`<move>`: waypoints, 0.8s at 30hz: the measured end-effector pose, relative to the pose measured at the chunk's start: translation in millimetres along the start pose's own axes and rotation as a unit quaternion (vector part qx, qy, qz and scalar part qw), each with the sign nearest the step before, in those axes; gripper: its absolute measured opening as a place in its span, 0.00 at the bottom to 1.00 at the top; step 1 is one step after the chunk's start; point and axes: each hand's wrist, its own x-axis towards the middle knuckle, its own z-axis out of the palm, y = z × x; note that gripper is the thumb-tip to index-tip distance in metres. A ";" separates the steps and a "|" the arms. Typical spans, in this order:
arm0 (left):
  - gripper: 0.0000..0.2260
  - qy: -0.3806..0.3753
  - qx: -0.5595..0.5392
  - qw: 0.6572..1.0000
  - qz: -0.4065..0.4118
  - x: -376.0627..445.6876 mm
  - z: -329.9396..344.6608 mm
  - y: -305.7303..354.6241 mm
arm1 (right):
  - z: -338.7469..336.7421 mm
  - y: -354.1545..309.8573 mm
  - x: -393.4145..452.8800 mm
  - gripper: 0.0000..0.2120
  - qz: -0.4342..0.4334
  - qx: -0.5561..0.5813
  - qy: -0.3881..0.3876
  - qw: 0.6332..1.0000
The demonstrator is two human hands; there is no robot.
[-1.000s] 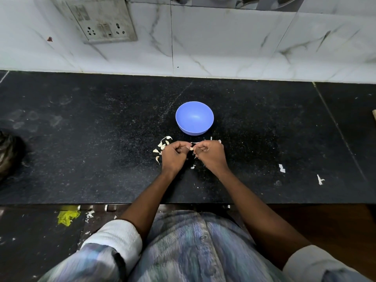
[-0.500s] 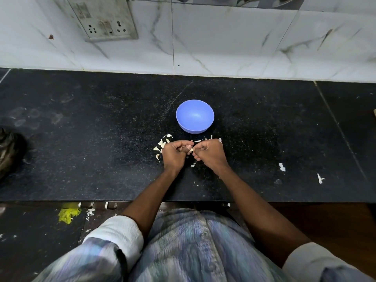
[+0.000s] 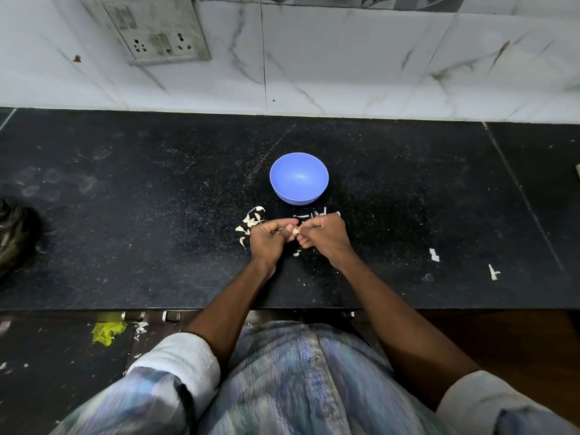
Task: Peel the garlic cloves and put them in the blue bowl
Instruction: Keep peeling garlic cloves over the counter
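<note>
**Peeling in hand, bowl waiting**

The step under way looks like the peeling itself. Both hands meet over the black desk (image 3: 125, 246), just in front of the blue bowl (image 3: 299, 178). The left hand (image 3: 269, 238) has its fingers curled around a garlic clove (image 3: 295, 231), of which only a small pale patch shows between the 2 hands. The right hand (image 3: 323, 235) is also curled in, its fingertips (image 3: 303, 229) pinching at the same clove, most likely working at its skin. How much skin is left on the clove cannot be told; it is too small and mostly covered.

The bowl stands upright and, as far as its inside shows, holds no cloves, so the task seems to be at an early stage. Loose peel scraps (image 3: 251, 221) lie on the desk just beside the left hand, with a few more (image 3: 317, 213) between the right hand and the bowl, and 2 stray white bits (image 3: 434, 254) lie well apart to the right.

The next move, in my judgement, calls for stripping the last of the skin, then a short reach forward to drop the bare clove into the bowl. The bowl is near, so 1 hand should be enough, with the peel left on the desk rather than carried along.
</note>
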 end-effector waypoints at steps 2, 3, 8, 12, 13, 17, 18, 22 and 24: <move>0.07 -0.003 -0.020 1.000 -0.012 -1.7 0.1 -0.2 | 0.0 0.5 0.3 0.06 0.005 0.004 -0.002 1.000; 0.07 -0.004 -0.026 1.000 -0.016 -2.2 0.2 -0.1 | 0.1 0.8 0.7 0.06 0.007 0.004 -0.004 1.000; 0.08 -0.012 -0.038 0.999 -0.028 -2.9 0.2 -0.2 | -0.4 0.7 1.4 0.05 0.005 0.000 -0.008 1.000; 0.08 -0.014 -0.048 0.998 -0.030 -1.7 0.4 1.4 | -0.6 2.8 1.7 0.05 -0.010 0.006 -0.005 1.000; 0.07 -0.013 -0.052 0.998 -0.029 -1.3 0.1 1.9 | -0.8 3.9 2.0 0.05 -0.015 0.009 -0.009 1.000; 0.08 -0.012 -0.055 0.998 -0.019 -1.3 -1.2 1.8 | -0.7 6.1 1.1 0.05 -0.018 0.032 -0.025 0.999; 0.08 -0.014 -0.053 0.998 -0.017 -1.9 -1.0 2.1 | -0.8 5.6 0.4 0.04 -0.022 0.030 -0.025 0.999; 0.08 -0.022 -0.049 0.998 -0.012 -3.1 0.9 2.4 | -1.1 8.3 1.1 0.02 -0.034 0.012 -0.018 0.999; 0.08 -0.021 -0.057 0.998 -0.019 -3.2 0.5 1.5 | -1.7 8.6 1.0 0.02 -0.037 0.000 -0.017 0.999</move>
